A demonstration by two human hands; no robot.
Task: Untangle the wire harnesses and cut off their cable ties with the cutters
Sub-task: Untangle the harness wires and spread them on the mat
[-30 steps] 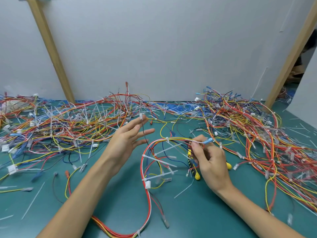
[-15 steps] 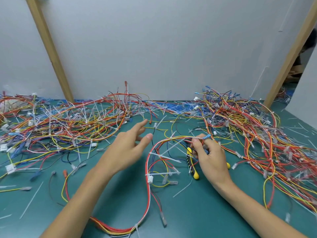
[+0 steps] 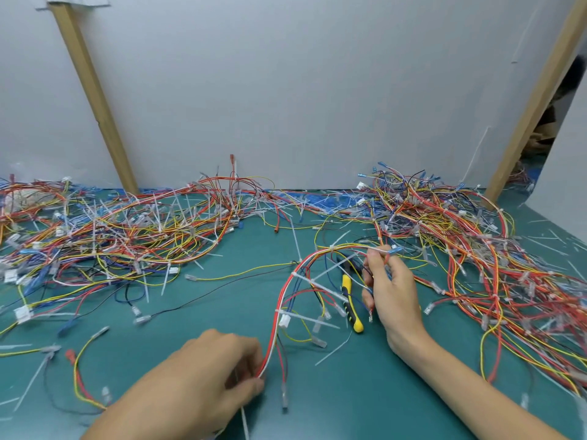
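**Q:** Where's the harness?
**Me:** Mid-mat, between my hands. Harness (image 3: 270, 344) rises from left hand (image 3: 216, 376) near the front edge and arches over to right hand (image 3: 392, 290). Mostly red, white and orange strands. Blue and yellow ones hang loose inside the arch.

**Q:** Left grip?
**Me:** Fingers curled round the red-and-white bundle at its low end, thumb pressed against it. Fingertips mostly hidden.

**Q:** Right?
**Me:** Thumb and forefinger pinch a thin white wire (image 3: 376, 249) at the top of the arch, just beside its blue terminal (image 3: 395, 250). Other fingers are loosely curled below.

**Q:** Cutters?
**Me:** Cutters (image 3: 349, 296) are down on the mat (image 3: 190, 328), just left of right hand. One yellow-and-black handle points toward me, dark jaws point away under the arch. Second handle is hidden behind my fingers. Cannot tell whether I touch it.

**Q:** Ties?
**Me:** On. White ties (image 3: 293, 274) at several spots along the arch, tails sticking out. A white connector (image 3: 283, 320) sits on the arch's left leg.

**Q:** Surroundings?
**Me:** Left pile (image 3: 127, 230) and right pile (image 3: 476, 249) of harnesses, both bristling with ties. Loose tie bits lie on the mat. Grey wall (image 3: 286, 90) behind, with a wooden post on the left (image 3: 91, 90) and another on the right (image 3: 536, 106), both leaning.
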